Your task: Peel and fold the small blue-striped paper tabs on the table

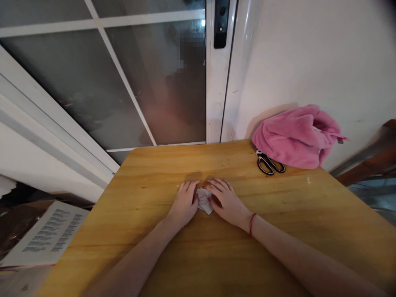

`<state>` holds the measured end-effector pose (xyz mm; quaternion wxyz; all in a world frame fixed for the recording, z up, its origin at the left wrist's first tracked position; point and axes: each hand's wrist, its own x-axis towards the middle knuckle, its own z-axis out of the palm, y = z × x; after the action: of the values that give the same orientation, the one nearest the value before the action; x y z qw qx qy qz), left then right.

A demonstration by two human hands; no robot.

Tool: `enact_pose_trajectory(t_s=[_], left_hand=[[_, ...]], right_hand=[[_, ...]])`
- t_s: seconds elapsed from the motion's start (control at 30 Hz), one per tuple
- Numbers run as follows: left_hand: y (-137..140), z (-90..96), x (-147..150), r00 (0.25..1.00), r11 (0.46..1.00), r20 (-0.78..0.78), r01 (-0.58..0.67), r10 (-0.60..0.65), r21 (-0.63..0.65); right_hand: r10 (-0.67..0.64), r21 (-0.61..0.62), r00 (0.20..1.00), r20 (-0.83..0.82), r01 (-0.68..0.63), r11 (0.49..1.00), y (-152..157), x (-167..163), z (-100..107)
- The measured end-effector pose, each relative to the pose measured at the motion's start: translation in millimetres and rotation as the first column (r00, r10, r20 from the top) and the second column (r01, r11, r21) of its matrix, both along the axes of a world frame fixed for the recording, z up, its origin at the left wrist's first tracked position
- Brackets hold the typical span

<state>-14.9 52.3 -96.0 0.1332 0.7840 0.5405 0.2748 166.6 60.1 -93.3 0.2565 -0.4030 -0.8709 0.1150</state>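
Forearms: Bare, both of mine angle in from the near left and near right, meeting mid-table.
Wristband: One thin red band circles my right wrist.
Paper: Small, creased and marked with dark lines, the white piece of paper sits between my hands at the middle of the table.
Left hand: Fingers curved, thumb at the paper's left edge, my left hand touches it; whether it is pinched, I cannot tell.
Right hand: Thumb and bent fingers at the paper's right side, my right hand touches it too; I cannot tell if they close on it.
Scissors: Black handles of a pair of scissors show at far right, blades hidden beneath pink cloth.
Cloth: Soft and bunched, the pink cloth lies by the white wall.
Door: Beyond the far edge stands a white-framed door with dim glass and a black handle.
Box: Printed on one flap, an open box stands at left, beside the table.
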Motion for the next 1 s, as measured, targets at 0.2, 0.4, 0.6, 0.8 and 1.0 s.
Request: enact_pose_trajectory(t_s=[0.2,0.4,0.6,0.8,1.0], left_hand=[[-0.9,1.1,0.1,1.0,1.0,-0.022,0.018,-0.018,-0.007],[-0.4,-0.5,-2.2,1.0,0.999,0.004,0.029,-0.029,-0.029],[-1.9,2.7,-0.9,0.997,0.997,-0.024,0.074,-0.075,-0.037],[-2.5,4.0,-0.4,0.997,0.997,-0.009,0.071,-0.072,-0.039],[-1.1,0.8,-1.2,0.998,0.998,-0.017,0.064,-0.064,-0.029]], right_hand=[[0.039,-0.019,0.998,0.042,-0.038,0.999,1.5,0.3,-0.6],[0.046,-0.005,0.999,0.0,-0.046,0.999,1.0,1.5,1.6],[0.073,-0.001,0.996,0.05,-0.073,0.997,-1.1,1.0,3.4],[-0.06,0.008,0.998,-0.031,0.061,0.998,1.8,1.4,-3.2],[0.064,0.003,0.998,0.012,-0.065,0.998,-0.9,1.2,3.3]])
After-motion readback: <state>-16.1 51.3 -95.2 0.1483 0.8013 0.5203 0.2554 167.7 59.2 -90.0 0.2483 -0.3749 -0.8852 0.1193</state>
